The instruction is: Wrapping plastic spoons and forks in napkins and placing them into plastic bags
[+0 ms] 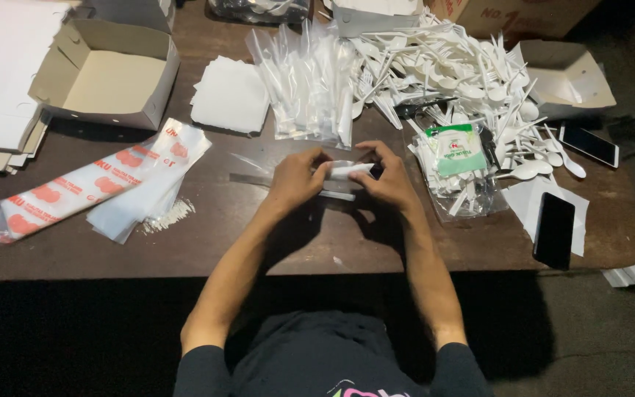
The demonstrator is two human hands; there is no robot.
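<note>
A dark brown wooden table [222, 242] was seen from above, and every other place is given from it. Across its far right part a large heap of white plastic cutlery [450, 70] was spread. At its far left corner an open white cardboard box [108, 73] was set, with flat folded cartons [1, 73] just beside it at the left edge. A long printed plastic bag [90, 187] was laid slantwise on the left half. A row of clear sleeved cutlery packs [306, 81] was stood at the far middle, with a stack of white napkins [229, 95] just to its left. Near the right edge two dark phones [554, 229] were laid, one nearer, one farther.

At the middle of the table a small white folded packet in a clear sleeve [348, 171] was held just above the surface. It was pinched at one end by the left hand [297, 179] and at the other by the right hand [387, 179], fingers curled in on it.
</note>
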